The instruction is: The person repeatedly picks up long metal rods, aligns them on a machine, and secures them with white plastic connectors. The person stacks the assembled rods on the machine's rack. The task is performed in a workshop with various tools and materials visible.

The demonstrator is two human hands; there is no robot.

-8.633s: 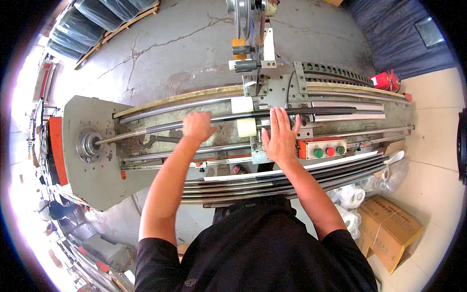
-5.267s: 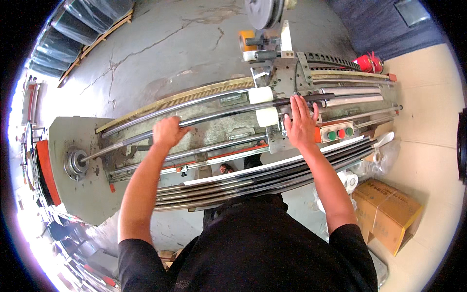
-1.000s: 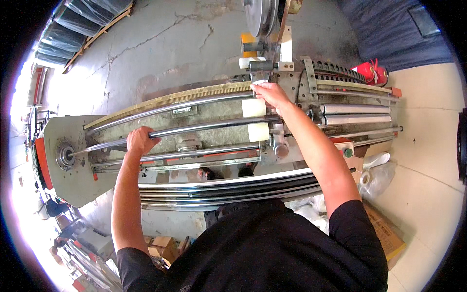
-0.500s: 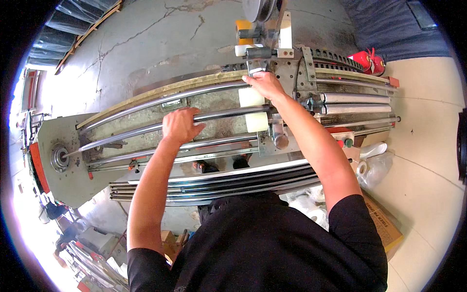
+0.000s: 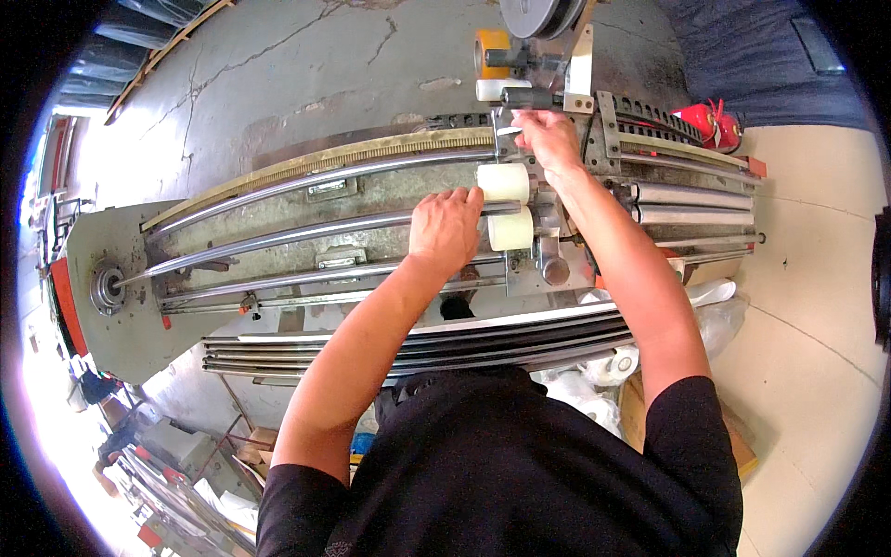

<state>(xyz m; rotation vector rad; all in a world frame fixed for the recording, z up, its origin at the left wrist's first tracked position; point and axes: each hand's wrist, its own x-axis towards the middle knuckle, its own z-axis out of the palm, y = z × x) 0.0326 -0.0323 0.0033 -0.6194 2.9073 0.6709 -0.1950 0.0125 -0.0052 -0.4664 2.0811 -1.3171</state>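
My left hand (image 5: 447,226) is wrapped over a long polished metal rod (image 5: 306,243), its fingertips next to two cream-white rollers (image 5: 504,184). The rod runs from a round hub (image 5: 109,287) on the machine's left end plate to the roller carriage. Farther away, my right hand (image 5: 549,139) has its fingers closed at a small pale metal-looking piece on the carriage (image 5: 601,139); what the fingertips grip is partly hidden. Just beyond that hand are a black cylindrical roller (image 5: 531,98) and a roll of orange-yellow tape (image 5: 492,54).
Several dark and silver rods (image 5: 418,348) lie along the machine's near side, against my body. Red fire extinguishers (image 5: 713,123) stand at the far right. Plastic-wrapped rolls (image 5: 613,367) and a cardboard box (image 5: 640,413) sit at lower right. A toothed rack (image 5: 306,160) edges the far side.
My left hand has slid right along the rod to the white rollers. The carriage has shifted right, and my right hand has moved with it, its fingers now drawn together.
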